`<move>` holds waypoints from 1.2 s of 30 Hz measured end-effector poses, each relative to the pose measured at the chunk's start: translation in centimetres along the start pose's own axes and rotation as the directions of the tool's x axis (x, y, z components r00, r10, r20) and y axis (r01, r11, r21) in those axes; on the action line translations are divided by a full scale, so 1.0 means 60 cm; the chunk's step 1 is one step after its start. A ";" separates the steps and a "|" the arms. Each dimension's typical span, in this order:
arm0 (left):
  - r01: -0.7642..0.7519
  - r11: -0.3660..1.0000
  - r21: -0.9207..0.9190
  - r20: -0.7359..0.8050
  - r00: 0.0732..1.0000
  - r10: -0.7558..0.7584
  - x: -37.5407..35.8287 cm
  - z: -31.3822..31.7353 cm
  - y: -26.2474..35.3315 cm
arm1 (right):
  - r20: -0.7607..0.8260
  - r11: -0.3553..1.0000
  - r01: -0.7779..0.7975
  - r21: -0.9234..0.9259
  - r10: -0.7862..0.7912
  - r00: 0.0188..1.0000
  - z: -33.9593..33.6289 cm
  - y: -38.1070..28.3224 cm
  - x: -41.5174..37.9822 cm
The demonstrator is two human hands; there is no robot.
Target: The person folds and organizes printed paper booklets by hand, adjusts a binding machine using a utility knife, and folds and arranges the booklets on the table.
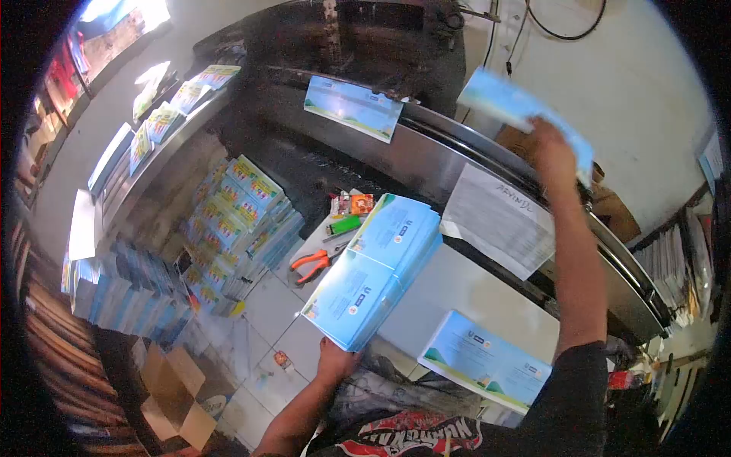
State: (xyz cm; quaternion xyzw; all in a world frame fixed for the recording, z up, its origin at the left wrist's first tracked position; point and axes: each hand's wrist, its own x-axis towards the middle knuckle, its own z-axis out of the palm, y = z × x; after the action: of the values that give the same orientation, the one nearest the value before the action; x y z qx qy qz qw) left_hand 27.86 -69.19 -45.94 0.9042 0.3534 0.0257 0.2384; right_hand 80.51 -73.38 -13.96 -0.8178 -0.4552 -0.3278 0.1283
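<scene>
My right hand (552, 148) is raised at the upper right, closed on the edge of a light-blue printed sheet (495, 99), which is smeared by motion. My left hand (337, 359) grips the near end of a thick stack of blue printed sheets (365, 263); some of its fingers are hidden by the stack. Right of that stack, another blue printed sheet (487, 358) lies on a pale surface. One more printed sheet (354, 107) leans at the machine's far edge. A white paper with handwriting (502, 217) hangs over the metal front.
Orange-handled pliers (311, 265) and a green box (343, 225) lie left of the stack. Bundles of printed sheets (236, 221) are piled on the tiled floor. An open cardboard box (179, 396) stands at lower left. A long metal bar (487, 152) crosses behind.
</scene>
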 end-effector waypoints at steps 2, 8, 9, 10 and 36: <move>-0.019 0.999 -0.044 0.038 0.999 0.020 0.007 0.006 -0.013 | 0.130 0.989 0.148 -0.014 -0.145 0.981 0.048 -0.066 -0.045; -0.043 0.999 0.013 0.037 0.998 0.043 0.000 0.013 -0.025 | 0.213 0.970 0.225 0.089 -0.239 0.947 0.012 -0.140 -0.152; 0.043 0.998 -0.046 0.047 0.998 -0.040 0.005 0.001 -0.012 | 0.290 0.974 0.189 0.126 -0.219 0.932 -0.013 -0.141 -0.172; 0.126 0.987 -0.100 0.076 0.990 -0.119 0.001 -0.002 -0.003 | 0.276 0.962 0.160 0.223 -0.220 0.936 -0.038 -0.141 -0.202; -0.066 0.997 -0.029 -0.121 0.991 0.062 -0.015 -0.004 0.045 | -0.261 0.933 -0.336 -0.131 0.294 0.919 -0.394 0.212 -0.367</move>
State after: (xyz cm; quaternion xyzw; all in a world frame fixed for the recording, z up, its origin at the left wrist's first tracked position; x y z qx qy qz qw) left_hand 28.85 -71.38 -44.41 0.9079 0.3373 0.0933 0.2308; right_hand 72.98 -106.93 -9.42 -0.8436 -0.2685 -0.4362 0.1614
